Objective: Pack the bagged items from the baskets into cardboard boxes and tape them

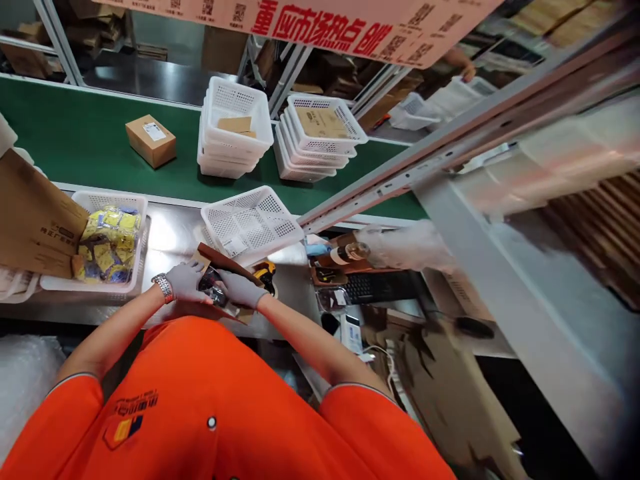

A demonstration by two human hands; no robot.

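Both my hands wear thin grey gloves. Between them is a dark item in shiny clear plastic (215,292), at the mouth of a small open cardboard box (225,261) with its flaps up. My left hand (186,281) has its fingers closed at the item's left side. From the right, my right hand (241,288) presses its fingers down on the same item. What exactly is inside the plastic cannot be made out. Just beyond my right hand lies a yellow and black tape dispenser (266,275), partly hidden by the box.
An empty white perforated basket (253,223) sits behind the box. To the left, another basket (143,250) holds yellow and blue packets. Stacked baskets (235,150) and a sealed carton (153,143) stand on the green conveyor (75,133). A keyboard (380,287) lies right; a metal post slants nearby.
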